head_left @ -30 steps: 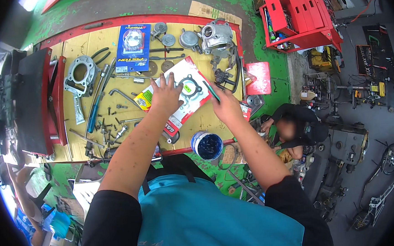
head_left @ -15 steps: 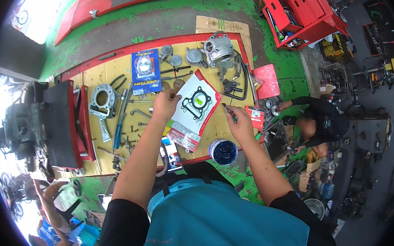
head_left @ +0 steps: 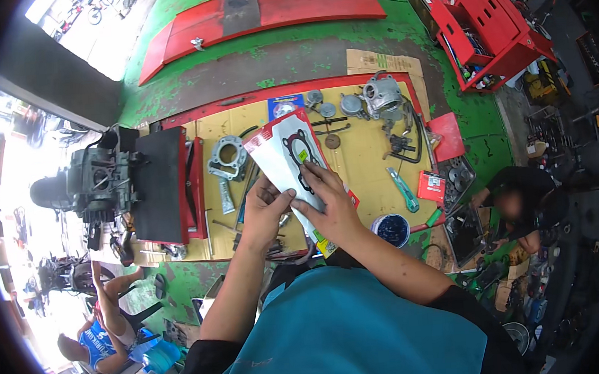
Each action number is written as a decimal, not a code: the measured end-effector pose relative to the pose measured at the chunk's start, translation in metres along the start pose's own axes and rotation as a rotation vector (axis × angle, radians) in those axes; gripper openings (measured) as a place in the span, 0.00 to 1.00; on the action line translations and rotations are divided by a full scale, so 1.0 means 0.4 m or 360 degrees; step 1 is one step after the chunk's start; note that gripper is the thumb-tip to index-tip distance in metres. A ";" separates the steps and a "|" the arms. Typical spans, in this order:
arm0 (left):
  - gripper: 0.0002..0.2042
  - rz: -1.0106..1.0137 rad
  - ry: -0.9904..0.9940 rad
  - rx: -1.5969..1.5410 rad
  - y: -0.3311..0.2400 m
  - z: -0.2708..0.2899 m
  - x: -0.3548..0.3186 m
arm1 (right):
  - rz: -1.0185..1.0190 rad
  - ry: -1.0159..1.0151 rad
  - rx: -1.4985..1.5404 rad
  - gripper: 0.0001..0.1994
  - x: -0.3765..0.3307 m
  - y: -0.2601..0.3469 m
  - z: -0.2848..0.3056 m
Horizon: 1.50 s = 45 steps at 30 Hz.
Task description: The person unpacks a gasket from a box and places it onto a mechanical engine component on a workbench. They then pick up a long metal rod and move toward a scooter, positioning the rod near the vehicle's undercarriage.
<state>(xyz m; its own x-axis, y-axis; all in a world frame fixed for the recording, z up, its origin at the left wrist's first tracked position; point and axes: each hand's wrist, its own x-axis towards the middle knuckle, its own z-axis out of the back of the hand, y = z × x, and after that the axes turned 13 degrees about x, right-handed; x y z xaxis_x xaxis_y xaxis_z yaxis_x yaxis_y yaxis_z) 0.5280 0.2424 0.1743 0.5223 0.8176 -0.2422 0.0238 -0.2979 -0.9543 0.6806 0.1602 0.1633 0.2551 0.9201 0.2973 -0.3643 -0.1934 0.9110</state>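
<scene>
A flat gasket packet (head_left: 269, 154), white with red edges and a yellow-green label, is held up over the near part of the bench. A black engine gasket (head_left: 291, 144) shows on its face. My left hand (head_left: 265, 210) is closed on the packet's left edge, thumb on the front. My right hand (head_left: 328, 206) grips it from the right, its fingers lying across the face and covering part of the gasket. Right of my hands, a green utility knife (head_left: 404, 190) lies on the cardboard. Near it stands an open tub of dark paste (head_left: 391, 230).
The cardboard-covered bench (head_left: 367, 161) holds a cylinder block (head_left: 228, 157), a cylinder head (head_left: 382, 94), a blue packet (head_left: 285, 106) and a red box (head_left: 431, 186). An engine (head_left: 84, 180) stands at left. One person (head_left: 516, 199) crouches at right; another (head_left: 101, 333) sits lower left.
My right hand has let go of the utility knife, which now lies on the bench, and has taken hold of the packet. The packet has come nearer me and tilted. My view has shifted left.
</scene>
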 end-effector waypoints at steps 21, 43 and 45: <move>0.12 -0.0259 -0.0016 0.0765 -0.170 0.169 -0.178 | -0.0057 0.0432 -0.0551 0.11 0.033 0.256 -0.118; 0.08 -0.0213 0.0040 0.0944 -0.185 0.176 -0.172 | 0.0129 0.0124 0.0183 0.05 -0.052 0.169 -0.130; 0.10 -0.0275 0.0141 0.1025 -0.158 0.179 -0.156 | 0.0195 0.0173 0.0084 0.06 -0.048 0.178 -0.129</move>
<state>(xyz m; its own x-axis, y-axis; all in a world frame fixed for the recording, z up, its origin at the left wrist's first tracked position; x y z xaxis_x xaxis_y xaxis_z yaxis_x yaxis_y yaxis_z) 0.4330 0.2453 0.2372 0.6252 0.7756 -0.0873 -0.3854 0.2096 -0.8986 0.6036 0.1463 0.2075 0.1123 0.9194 0.3771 -0.3383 -0.3214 0.8844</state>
